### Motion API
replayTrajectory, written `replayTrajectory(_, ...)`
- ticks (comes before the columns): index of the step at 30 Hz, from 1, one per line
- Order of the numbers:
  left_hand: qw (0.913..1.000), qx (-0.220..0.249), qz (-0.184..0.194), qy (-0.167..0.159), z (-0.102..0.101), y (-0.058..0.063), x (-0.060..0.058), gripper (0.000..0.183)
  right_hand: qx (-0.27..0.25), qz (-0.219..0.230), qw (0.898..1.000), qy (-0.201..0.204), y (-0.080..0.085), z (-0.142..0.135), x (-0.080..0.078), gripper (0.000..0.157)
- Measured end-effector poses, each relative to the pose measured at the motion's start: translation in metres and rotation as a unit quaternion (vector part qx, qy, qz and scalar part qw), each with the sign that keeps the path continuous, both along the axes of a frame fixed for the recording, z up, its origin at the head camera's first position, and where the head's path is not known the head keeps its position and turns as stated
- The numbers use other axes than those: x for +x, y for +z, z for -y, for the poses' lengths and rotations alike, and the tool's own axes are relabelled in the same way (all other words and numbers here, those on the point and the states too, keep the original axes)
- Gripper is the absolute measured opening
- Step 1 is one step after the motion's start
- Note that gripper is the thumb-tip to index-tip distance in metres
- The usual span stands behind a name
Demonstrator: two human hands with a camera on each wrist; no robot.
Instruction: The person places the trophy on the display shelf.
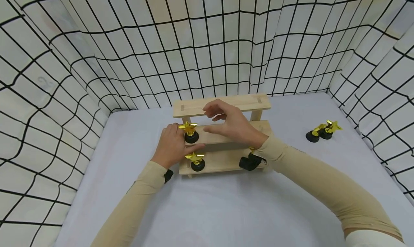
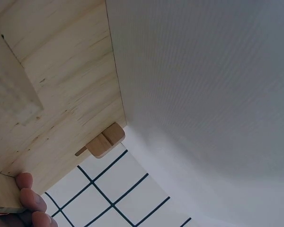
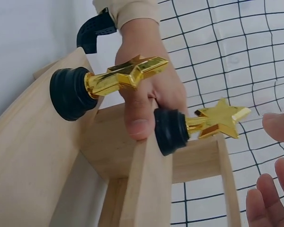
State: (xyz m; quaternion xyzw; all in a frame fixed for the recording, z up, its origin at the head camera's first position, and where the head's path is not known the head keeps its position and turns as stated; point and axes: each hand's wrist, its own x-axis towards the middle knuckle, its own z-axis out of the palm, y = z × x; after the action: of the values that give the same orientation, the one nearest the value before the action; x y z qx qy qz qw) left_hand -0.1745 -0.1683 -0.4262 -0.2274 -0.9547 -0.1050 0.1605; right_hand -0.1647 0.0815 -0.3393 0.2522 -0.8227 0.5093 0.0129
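Note:
A three-tier wooden rack stands on the white table. My left hand grips the left end of its middle board, with the thumb along the front edge. Next to that thumb a gold star trophy with a black base stands on the middle board. Another star trophy stands at the left of the bottom board. My right hand is held over the middle board, fingers loosely bent and thumb apart, nothing between them. Behind the right wrist, a gold tip shows at the bottom board's right; the rest is hidden.
Two more star trophies are close together on the table to the right of the rack. Black netting over white walls encloses the table at the back and sides. The rack's top board spans behind my right hand.

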Motion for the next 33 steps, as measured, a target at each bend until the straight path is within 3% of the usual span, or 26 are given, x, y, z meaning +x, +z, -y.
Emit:
replayTrajectory(10,0.9999,-0.011,0.004,0.007,0.001,0.001,0.001,0.079,-0.029,-0.031,0.999,-0.009,0.016,-0.021,0.005,0.057)
replayTrajectory(22,0.9999,-0.01,0.007,0.004,-0.001,0.0,0.0,0.075,-0.085,-0.032,0.995,-0.03,0.024,-0.056,0.01,0.06)
replayTrajectory(33,0.9999,-0.014,-0.001,-0.003,-0.001,0.0,0.001,0.088,-0.127,-0.062,0.989,-0.052,0.026,-0.087,0.014,0.061)
